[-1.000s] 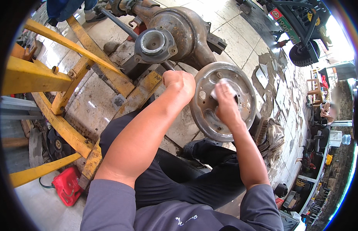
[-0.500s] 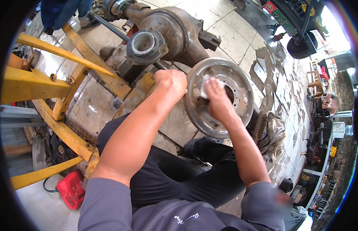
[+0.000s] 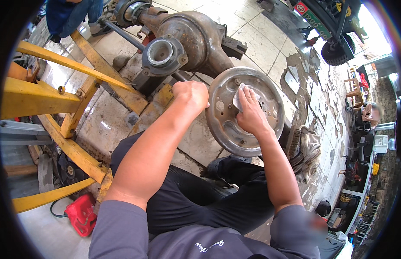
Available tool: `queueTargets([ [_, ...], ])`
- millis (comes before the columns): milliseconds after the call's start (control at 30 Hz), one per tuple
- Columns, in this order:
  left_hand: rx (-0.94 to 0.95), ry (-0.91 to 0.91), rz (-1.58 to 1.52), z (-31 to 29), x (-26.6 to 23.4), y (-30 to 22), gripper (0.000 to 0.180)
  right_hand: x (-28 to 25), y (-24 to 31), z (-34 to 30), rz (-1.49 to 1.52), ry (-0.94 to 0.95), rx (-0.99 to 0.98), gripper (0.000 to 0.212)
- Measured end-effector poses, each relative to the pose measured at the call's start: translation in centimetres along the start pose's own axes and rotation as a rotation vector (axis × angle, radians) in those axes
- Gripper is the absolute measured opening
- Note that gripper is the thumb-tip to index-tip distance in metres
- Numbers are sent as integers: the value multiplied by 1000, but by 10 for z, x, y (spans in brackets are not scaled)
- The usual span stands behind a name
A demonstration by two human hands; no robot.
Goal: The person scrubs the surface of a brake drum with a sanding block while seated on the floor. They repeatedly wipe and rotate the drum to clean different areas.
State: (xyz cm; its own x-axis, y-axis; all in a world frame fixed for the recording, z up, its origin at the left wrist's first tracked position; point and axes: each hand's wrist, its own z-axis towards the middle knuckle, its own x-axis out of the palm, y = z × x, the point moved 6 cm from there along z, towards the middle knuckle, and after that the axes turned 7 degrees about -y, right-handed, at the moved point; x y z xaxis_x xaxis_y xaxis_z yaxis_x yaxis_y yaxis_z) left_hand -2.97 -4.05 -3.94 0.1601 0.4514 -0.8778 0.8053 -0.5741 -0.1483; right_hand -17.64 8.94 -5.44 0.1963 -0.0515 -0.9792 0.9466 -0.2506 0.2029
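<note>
A round, dull metal brake backing plate (image 3: 265, 144) stands tilted in front of me, its face with several bolts turned up towards me. My left hand (image 3: 190, 94) is closed at the plate's left rim, the thumb against the edge and the other fingers hidden. On the plate's face, my right hand (image 3: 251, 114) presses a small white sheet (image 3: 237, 102), fingers together and nearly flat over it. Whether the sheet is cloth or abrasive paper I cannot tell. Just behind the plate lies a rusty axle housing (image 3: 192, 39) with a flanged hub (image 3: 161, 52).
A yellow steel frame (image 3: 41, 97) stands on my left, with a red can (image 3: 81, 213) below it. To the right of the plate are a brush (image 3: 292, 142) and a crumpled rag (image 3: 308, 153). Another person's legs (image 3: 79, 17) show at the far left.
My right hand has moved a little to the right across the plate with the white sheet, now more flattened. My left hand keeps its place at the rim.
</note>
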Motion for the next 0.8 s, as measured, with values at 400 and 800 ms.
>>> queueTargets([
  [400, 7, 1, -14, -1, -1, -1, 44, 16, 3, -4, -213, -37, -106, 63],
  [800, 18, -2, -25, -2, -1, -2, 40, 9, 1, -8, -188, -22, -100, 67],
])
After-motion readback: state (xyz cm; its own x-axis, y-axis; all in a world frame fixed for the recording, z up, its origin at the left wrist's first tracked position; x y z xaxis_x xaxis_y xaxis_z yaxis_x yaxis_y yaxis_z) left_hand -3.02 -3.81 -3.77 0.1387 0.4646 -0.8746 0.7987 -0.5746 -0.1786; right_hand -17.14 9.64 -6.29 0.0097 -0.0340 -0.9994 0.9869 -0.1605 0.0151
